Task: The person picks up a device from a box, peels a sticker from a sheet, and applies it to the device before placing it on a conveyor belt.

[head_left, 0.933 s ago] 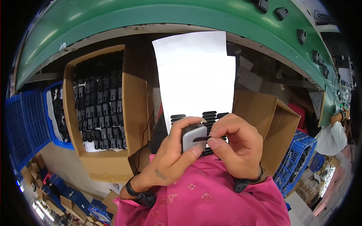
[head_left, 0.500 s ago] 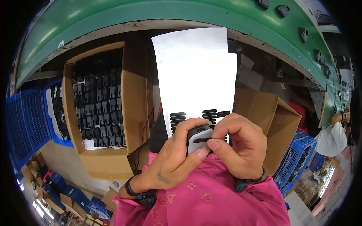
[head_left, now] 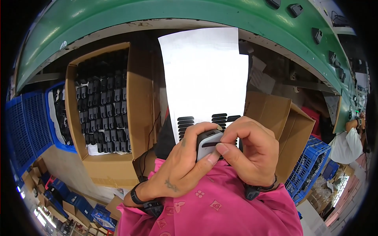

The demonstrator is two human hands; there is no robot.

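My left hand (head_left: 179,167) is wrapped round a small device with a grey face and black sides (head_left: 204,152), its port end tilted away from me. Across the grey face lies a narrow black sticker with rounded ends (head_left: 209,144). At the sticker's right end, the thumb and forefinger of my right hand (head_left: 252,151) are pinched together, hiding that end. Behind both hands, a white backing sheet (head_left: 204,74) rests over my lap, with rows of similar black stickers (head_left: 186,122) on its near part.
To the left stands an open cardboard box (head_left: 106,167) with rows of black devices, beside a blue crate (head_left: 29,129). A green bench (head_left: 130,13) curves across the far side, with several black parts on its right. Another cardboard box (head_left: 271,112) and blue basket (head_left: 309,167) stand right.
My right fingertips have shifted slightly along the sticker, which shows less of its right end. The device has turned a little in my left hand. The sheet has barely moved.
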